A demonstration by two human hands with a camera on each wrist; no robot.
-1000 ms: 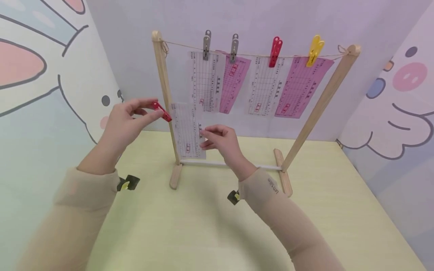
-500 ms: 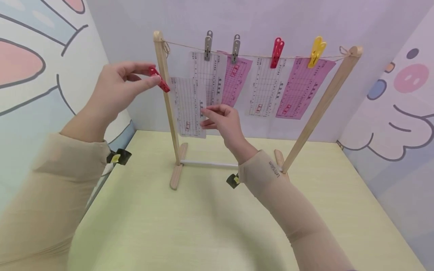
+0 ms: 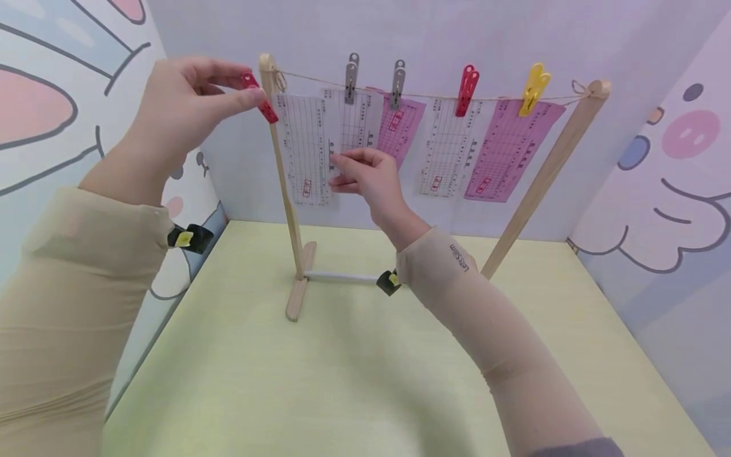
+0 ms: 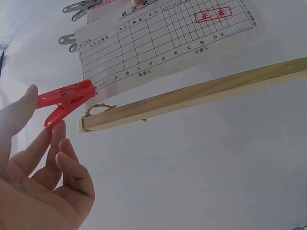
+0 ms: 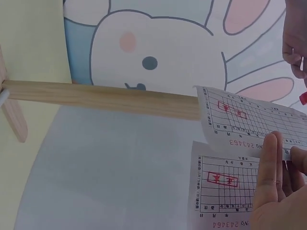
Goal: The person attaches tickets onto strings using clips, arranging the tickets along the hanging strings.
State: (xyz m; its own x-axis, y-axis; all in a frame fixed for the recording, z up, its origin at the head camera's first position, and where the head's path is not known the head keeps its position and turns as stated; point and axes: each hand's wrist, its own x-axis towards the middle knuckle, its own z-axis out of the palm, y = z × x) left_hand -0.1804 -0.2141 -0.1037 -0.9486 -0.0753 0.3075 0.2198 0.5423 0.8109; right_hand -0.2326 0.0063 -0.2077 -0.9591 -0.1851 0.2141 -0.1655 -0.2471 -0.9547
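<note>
My left hand (image 3: 191, 105) pinches a red clothespin (image 3: 259, 98) between thumb and fingers, beside the top of the left wooden post (image 3: 280, 162). In the left wrist view the red clothespin (image 4: 69, 98) points at a corner of a white receipt slip (image 4: 144, 52). My right hand (image 3: 368, 181) pinches the right edge of that slip (image 3: 305, 143), which hangs upright with its top just below the string (image 3: 311, 77). The held slip partly overlaps a white slip (image 3: 356, 114) clipped by a grey clothespin (image 3: 351, 79). In the right wrist view, the held slip (image 5: 230, 115) shows a red stamp.
Along the string hang a pink slip under a grey clothespin (image 3: 398, 86), a white slip (image 3: 448, 149) under a red one, and a pink slip (image 3: 505, 152) under a yellow one. The wooden rack stands on a pale yellow table (image 3: 320, 368), its right post (image 3: 542, 181) slanting.
Both hands have risen: the left carries the red clothespin up beside the post top, and the right lifts the white slip from near the table up to the string.
</note>
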